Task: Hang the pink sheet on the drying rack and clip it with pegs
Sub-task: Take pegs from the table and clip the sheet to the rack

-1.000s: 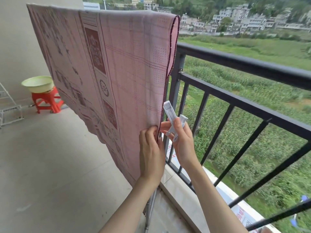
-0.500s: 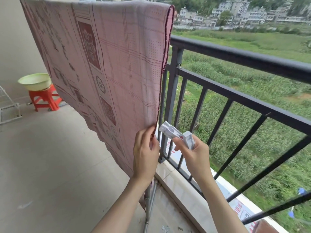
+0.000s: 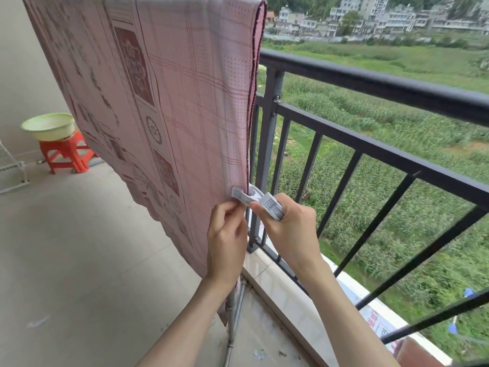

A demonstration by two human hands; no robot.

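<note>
The pink patterned sheet [image 3: 169, 102] hangs folded over the top of the drying rack, whose metal leg [image 3: 232, 321] shows below my arms. My left hand [image 3: 226, 239] pinches the sheet's right edge low down. My right hand [image 3: 288, 231] squeezes a white peg [image 3: 255, 200] whose open jaws straddle that same edge, one jaw on the near face of the cloth. The rack's top bar is hidden under the sheet.
A black balcony railing [image 3: 370, 86] runs close on the right, with fields far below. A green basin [image 3: 49, 125] rests on a red stool [image 3: 66, 154] at the back left. A white wire rack [image 3: 10, 173] stands at the left edge.
My right hand turned the peg from upright to pointing left and brought its jaws onto the sheet's edge. My left hand kept hold of the edge.
</note>
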